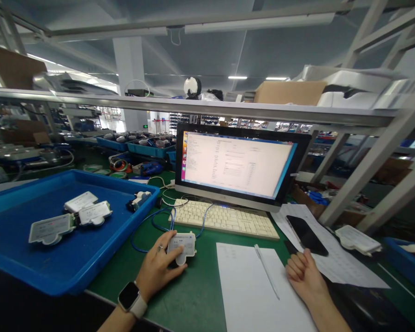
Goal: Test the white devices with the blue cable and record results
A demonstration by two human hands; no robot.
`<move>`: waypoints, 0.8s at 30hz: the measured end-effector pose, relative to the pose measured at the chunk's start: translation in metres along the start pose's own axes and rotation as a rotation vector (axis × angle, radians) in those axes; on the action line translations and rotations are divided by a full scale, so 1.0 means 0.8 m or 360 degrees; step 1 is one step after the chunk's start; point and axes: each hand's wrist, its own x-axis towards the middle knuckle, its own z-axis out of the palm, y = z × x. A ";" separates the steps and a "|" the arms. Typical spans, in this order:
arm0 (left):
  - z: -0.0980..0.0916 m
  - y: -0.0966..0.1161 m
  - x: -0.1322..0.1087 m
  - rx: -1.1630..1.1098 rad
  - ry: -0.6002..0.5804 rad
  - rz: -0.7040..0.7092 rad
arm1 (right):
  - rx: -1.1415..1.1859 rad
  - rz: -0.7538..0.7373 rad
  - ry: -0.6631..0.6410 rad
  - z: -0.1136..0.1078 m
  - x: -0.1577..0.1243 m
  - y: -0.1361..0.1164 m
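Observation:
My left hand [159, 267], with a ring and a smartwatch on the wrist, grips a small white module [182, 244] on the green mat; a blue cable [152, 228] runs from the module toward the keyboard [224, 219]. My right hand [302, 274] rests in a loose fist on the edge of a white sheet [249, 286], with nothing visible in it. A pen [266, 276] lies on that sheet, left of the hand. A black phone [306, 235] lies on papers just beyond the right hand.
A blue tray [90, 258] at left holds several white modules [93, 213]. A lit monitor [237, 163] stands behind the keyboard. Another white module [358, 239] lies at right near a frame leg [373, 157]. Bins and a shelf rail sit behind.

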 end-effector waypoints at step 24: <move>0.000 0.000 0.000 -0.0028 -0.0056 -0.0042 | -0.0052 -0.0065 -0.0060 -0.008 0.006 -0.001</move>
